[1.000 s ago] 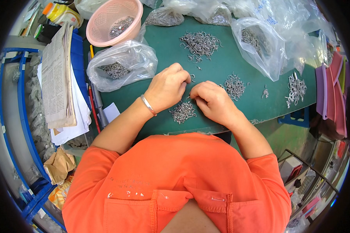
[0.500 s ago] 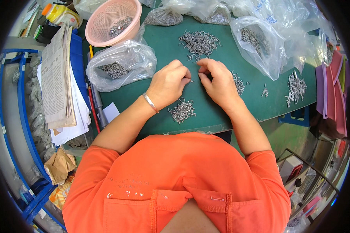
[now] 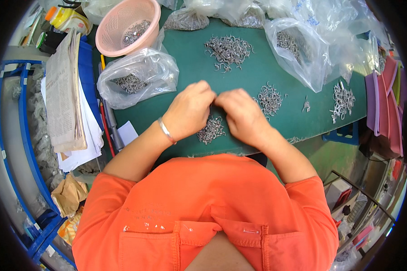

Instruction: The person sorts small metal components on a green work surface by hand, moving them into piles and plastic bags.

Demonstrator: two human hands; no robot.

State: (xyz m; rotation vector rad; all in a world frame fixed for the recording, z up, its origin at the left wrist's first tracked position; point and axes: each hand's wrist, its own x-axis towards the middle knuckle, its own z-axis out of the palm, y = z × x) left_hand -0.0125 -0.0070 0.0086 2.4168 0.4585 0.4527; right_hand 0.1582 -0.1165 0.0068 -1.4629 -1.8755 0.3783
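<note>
My left hand (image 3: 191,109) and my right hand (image 3: 242,115) meet over the green tabletop (image 3: 298,122), their fingertips together. Both are closed in a pinch, and what they hold is too small and hidden to make out. Just below the fingers lies a heap of small grey metal pieces (image 3: 211,131). Beyond them sits a larger pile of curved, hook-like metal pieces (image 3: 229,50). Beside my right hand is another pile of curved metal pieces (image 3: 270,100). Farther right lie a tiny cluster (image 3: 306,105) and a pile of metal links (image 3: 343,101).
Clear plastic bags of metal pieces stand at the left (image 3: 142,72) and far right (image 3: 298,49). A pink basket (image 3: 105,34) sits at the back left. Newspapers (image 3: 65,95) and pens (image 3: 107,124) line the left edge. Purple and pink bins (image 3: 386,108) stand beyond the right edge.
My right hand has moved left and nearer to me, from the far pile's near edge to my left hand. The fingertips, apart before, now meet. My left hand has shifted slightly.
</note>
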